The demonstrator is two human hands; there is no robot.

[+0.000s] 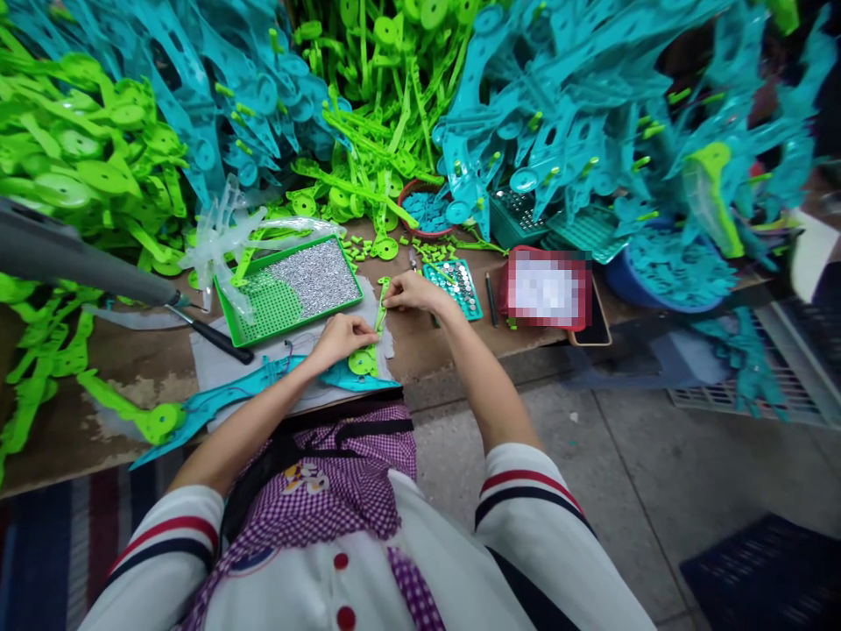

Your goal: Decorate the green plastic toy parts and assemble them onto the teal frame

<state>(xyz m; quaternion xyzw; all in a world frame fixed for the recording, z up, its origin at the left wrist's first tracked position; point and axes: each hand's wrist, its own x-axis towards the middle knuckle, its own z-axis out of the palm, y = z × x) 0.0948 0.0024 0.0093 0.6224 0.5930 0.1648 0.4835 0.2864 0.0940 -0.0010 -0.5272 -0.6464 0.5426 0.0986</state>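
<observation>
A slender lime-green part (382, 307) stands between my two hands, its round disc end (363, 360) resting over a blue plastic piece (358, 374) near the table's front edge. My left hand (346, 339) has its fingers pinched on the lower stretch of the green part. Higher up, the fingers of my right hand (413, 293) are closed at the same part's upper end. Just left of my hands lies a green tray (263, 302) with many small silvery pieces. A longer blue piece (243, 386) runs under my left forearm.
A black-handled screwdriver (220, 342) and a grey tool (85, 254) are at the left. Piles of green parts (92, 166) and blue parts (526, 105) fill the back. Rightward are a teal tray (463, 289), a red box (512, 289) and a blue basin (647, 285).
</observation>
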